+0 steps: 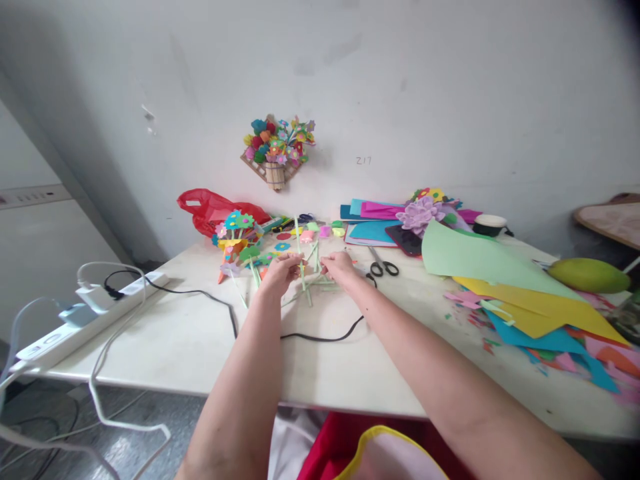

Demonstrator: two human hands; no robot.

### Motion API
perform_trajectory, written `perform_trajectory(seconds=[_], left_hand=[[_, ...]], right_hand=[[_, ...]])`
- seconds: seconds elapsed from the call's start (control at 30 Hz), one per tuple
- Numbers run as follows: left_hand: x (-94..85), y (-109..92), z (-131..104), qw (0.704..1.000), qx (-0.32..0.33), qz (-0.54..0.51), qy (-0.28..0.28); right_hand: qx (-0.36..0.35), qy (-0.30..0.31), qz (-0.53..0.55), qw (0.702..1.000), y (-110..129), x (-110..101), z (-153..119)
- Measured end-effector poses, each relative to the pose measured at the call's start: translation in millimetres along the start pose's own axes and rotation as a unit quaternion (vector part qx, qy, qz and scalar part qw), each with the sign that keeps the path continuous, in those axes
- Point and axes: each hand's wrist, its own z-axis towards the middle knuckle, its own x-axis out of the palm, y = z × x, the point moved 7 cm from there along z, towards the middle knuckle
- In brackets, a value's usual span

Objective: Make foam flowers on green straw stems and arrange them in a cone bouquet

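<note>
My left hand (285, 272) is closed in a pinch on a narrow pale green paper strip (299, 237), which stands up past the fingertips and runs down below them. A little to the right, my right hand (339, 265) has its thumb and fingers pressed together. What they hold is too small to make out. More pale green strips (327, 287) lie on the table under and between the hands. Scissors (383, 268) with black handles rest just right of my right hand. Left of my left hand is a bunch of foam flowers (237, 230) in an orange cone.
A black cable (320, 339) crosses the table in front of the hands to a white power strip (90, 317). At right lie coloured sheets (540, 307) and scraps. A phone (404, 240), a red plastic bag (213, 208) and small clay blocks (325, 231) sit farther back.
</note>
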Motion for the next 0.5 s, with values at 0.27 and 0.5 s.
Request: perform_trajectory(seconds=[0.27, 0.5], left_hand=[[30.3, 12.3, -12.3, 0.98, -0.092, 0.068, 0.165], [55.2, 20.0, -29.0, 0.942, -0.152, 0.091, 0.284]], right_hand=[[-0.005, 0.008, 0.216, 0.976, 23.0, -11.0, -12.7], [0.017, -0.029, 0.284, 0.958, 19.2, -26.3, -8.7]])
